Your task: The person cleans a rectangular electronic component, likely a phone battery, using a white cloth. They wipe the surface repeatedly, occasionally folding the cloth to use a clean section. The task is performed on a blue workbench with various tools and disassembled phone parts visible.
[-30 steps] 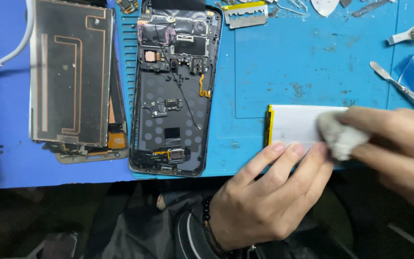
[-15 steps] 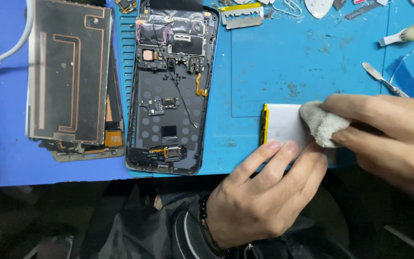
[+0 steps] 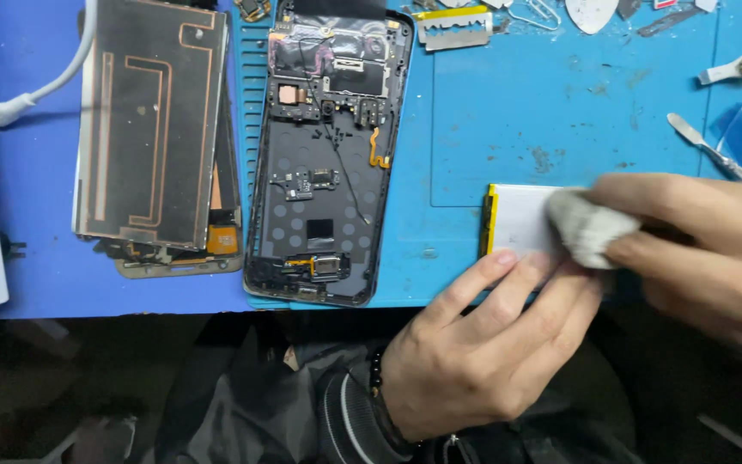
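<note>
Right hand (image 3: 697, 258) pinches a soft cloth wad (image 3: 586, 225) on the thin, flat, likely puncture-prone battery (image 3: 519, 219); left hand (image 3: 483, 344) fingers, spread flat, steady its edge.

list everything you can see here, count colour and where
battery: 1, white with yellow edge, on mat under both hands
cloth wad: 1, grey-white, on battery
phone frame: 1, black, opened, centre
screen panel: 1, copper-brown back, left
mat: 1, blue, covers bench
razor blade: 1, silver, top centre
metal spudger: 1, silver, right
cable: 1, white, top left
left hand: steadies battery, dark bead bracelet
right hand: pinches cloth wad
</note>
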